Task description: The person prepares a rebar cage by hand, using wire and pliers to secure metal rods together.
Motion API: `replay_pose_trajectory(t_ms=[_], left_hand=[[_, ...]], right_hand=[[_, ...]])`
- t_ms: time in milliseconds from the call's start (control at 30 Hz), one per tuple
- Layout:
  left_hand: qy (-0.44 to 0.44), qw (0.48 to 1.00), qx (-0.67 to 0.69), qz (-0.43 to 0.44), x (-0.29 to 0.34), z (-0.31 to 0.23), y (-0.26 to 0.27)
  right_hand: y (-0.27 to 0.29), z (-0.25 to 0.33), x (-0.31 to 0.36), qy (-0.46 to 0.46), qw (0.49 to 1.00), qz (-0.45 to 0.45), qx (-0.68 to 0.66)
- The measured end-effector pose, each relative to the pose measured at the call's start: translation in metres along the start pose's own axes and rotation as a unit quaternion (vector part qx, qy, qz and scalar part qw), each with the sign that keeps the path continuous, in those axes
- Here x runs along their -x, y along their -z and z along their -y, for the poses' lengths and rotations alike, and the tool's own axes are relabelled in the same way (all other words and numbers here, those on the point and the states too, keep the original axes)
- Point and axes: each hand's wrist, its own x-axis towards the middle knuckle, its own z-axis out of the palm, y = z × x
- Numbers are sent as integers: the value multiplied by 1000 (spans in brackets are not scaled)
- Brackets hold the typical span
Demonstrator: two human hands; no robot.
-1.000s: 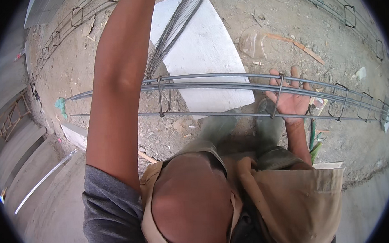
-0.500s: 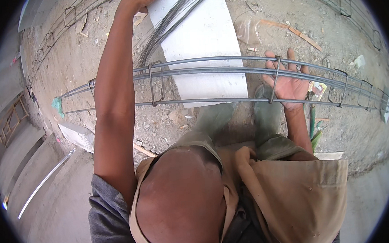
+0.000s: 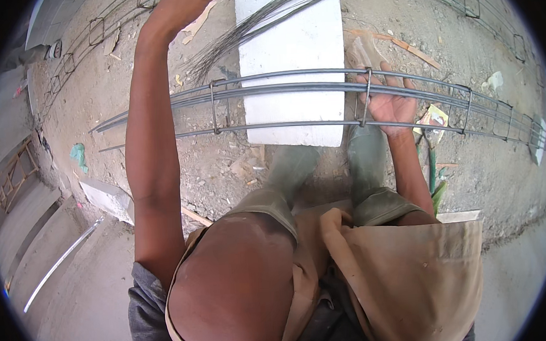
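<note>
A crumpled yellow-and-white wrapper [image 3: 432, 116] lies on the dirt at three o'clock, just beside the right hand [image 3: 390, 102]. That hand curls around the long grey steel rebar cage [image 3: 293, 90], which spans the view from nine to three o'clock across a white rectangular foam block [image 3: 292, 58]. The left hand [image 3: 178, 5] reaches to twelve o'clock near a bundle of thin dark tie wires [image 3: 259, 23]; its fingers are cut off by the rim, so its grip cannot be told. A tan apron [image 3: 408, 274] hides the lap.
</note>
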Motion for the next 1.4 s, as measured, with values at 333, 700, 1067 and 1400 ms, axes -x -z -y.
replay_pose_trajectory(t_ms=[333,700,1067,1400], left_hand=[[-87,910,402,56,293,18,152],[174,912,360,-88,333,16,97],[325,940,20,-106,180,257,-9],[285,889,355,-42,174,298,-2]], right_hand=[[-10,23,109,-83,871,-290,387],[-62,77,117,-10,647,-121,753],[-40,75,108,-16,526,-140,839],[-115,88,86,-145,457,-124,869]])
